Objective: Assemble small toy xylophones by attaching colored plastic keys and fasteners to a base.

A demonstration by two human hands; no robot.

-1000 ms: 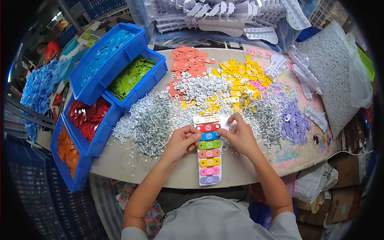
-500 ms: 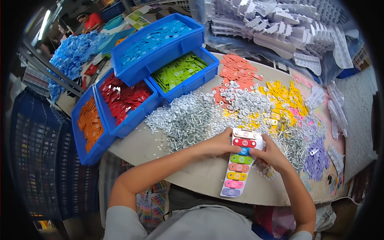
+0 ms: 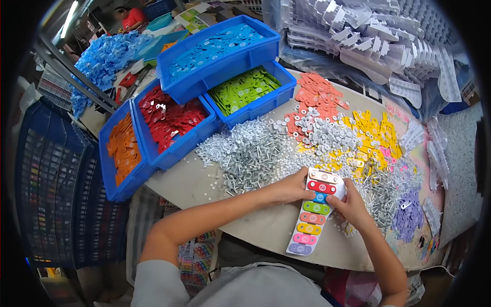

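Note:
Between my hands is a toy xylophone point(image 3: 313, 217), a white tapering base with a column of coloured bars, narrow end toward me. My left hand point(image 3: 289, 188) grips its left edge near the upper end, thumb on the left end of the blue bar point(image 3: 320, 198). From the right, my right hand point(image 3: 353, 205) holds the opposite edge, its thumb pressed at the blue bar's other end. Both hands' fingers curl under the base, partly hidden. Just beyond lie loose silver pins point(image 3: 250, 166) and small white washers point(image 3: 327, 134).
Blue bins of light blue point(image 3: 169, 89), green, red point(image 3: 169, 153) and orange bars stand at the left. Coral point(image 3: 317, 94), yellow point(image 3: 378, 133) and purple point(image 3: 407, 215) bars lie loose on the table. White plastic bases point(image 3: 368, 61) are heaped at the back right. A person in red point(image 3: 133, 18) is far left.
The whole view has shifted, so the bins and table sit a little farther right in it. My hands keep the same grip on the xylophone, thumbs still at the blue bar.

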